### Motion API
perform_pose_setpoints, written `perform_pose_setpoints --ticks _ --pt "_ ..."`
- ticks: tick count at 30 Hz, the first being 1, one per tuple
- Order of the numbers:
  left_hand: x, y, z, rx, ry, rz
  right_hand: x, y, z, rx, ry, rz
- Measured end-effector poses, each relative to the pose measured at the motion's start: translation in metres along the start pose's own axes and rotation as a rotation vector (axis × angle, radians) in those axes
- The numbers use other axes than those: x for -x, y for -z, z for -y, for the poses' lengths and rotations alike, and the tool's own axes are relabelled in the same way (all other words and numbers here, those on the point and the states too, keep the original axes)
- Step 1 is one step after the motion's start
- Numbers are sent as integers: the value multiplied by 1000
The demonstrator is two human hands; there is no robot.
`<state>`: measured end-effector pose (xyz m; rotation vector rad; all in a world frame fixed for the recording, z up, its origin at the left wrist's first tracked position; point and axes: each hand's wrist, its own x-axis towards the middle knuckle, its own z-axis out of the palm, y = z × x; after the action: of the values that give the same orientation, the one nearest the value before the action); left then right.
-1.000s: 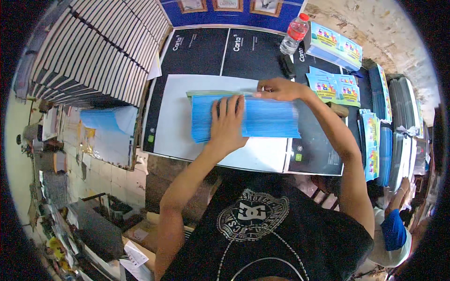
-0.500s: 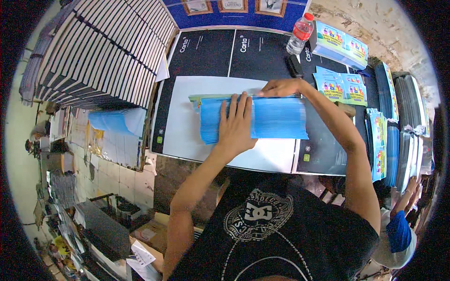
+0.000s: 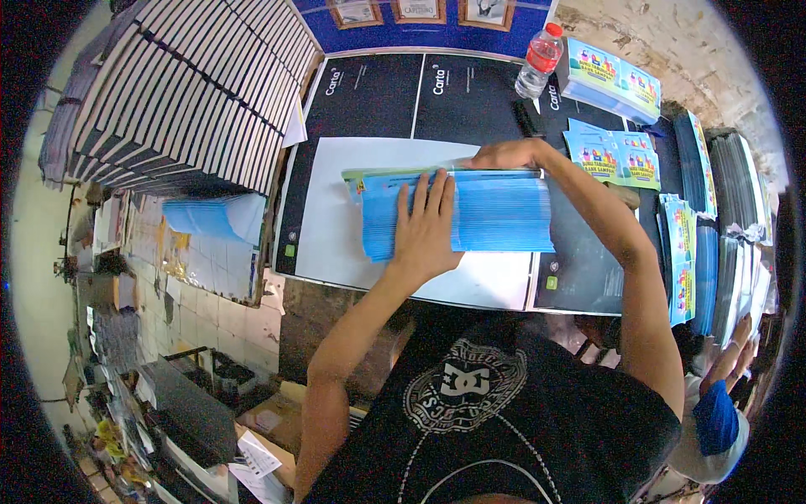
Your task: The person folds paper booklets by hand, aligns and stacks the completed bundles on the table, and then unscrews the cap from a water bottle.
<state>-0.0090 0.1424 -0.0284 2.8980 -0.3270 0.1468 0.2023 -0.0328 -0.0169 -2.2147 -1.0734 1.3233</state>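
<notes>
A fanned row of blue booklets (image 3: 504, 210) lies on a white sheet (image 3: 327, 235) on the worktable. My left hand (image 3: 426, 227) rests flat across its left half, fingers stretched toward the far edge. At that far edge, right of the left fingertips, my right hand (image 3: 504, 155) is bent inward with its fingers curled against the booklets. What those fingers pinch, if anything, is hidden. A strip of green and colored cover (image 3: 357, 178) shows at the far left corner of the row.
A tall stack of thick dark-edged books (image 3: 193, 92) stands at left. Beyond my right arm are a water bottle (image 3: 540, 60), a black object (image 3: 527, 118), printed booklets (image 3: 617, 158) and a booklet pile (image 3: 609, 80). Bundles (image 3: 739, 185) line the right; another person's hand (image 3: 739, 349) shows there.
The right hand's fingers have shifted slightly at the far edge, and the far strip of the booklets looks flatter. My left hand stays in place on them.
</notes>
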Motion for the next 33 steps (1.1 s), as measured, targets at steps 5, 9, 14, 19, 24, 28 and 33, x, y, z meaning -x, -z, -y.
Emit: perform_pose_setpoints --ticks 5,9,14,19,24,28,33 --pt "0 5 -5 25 4 -26 -19 -1 -23 -15 18 -88" --pt "0 8 -7 26 -7 -67 -32 -2 -22 202 181 -236" --pt "3 6 -3 1 -14 108 -33 -26 4 437 409 -471" --pt "11 11 15 133 59 -4 51 15 22 470 165 -831" --pt "32 53 57 366 291 -95 196 0 55 -271 396 -1669" --pt "8 66 64 614 358 -183 171 -85 51 -1007 375 -1618" --pt "-18 39 55 682 382 -196 25 -164 77 -1124 51 -1019"
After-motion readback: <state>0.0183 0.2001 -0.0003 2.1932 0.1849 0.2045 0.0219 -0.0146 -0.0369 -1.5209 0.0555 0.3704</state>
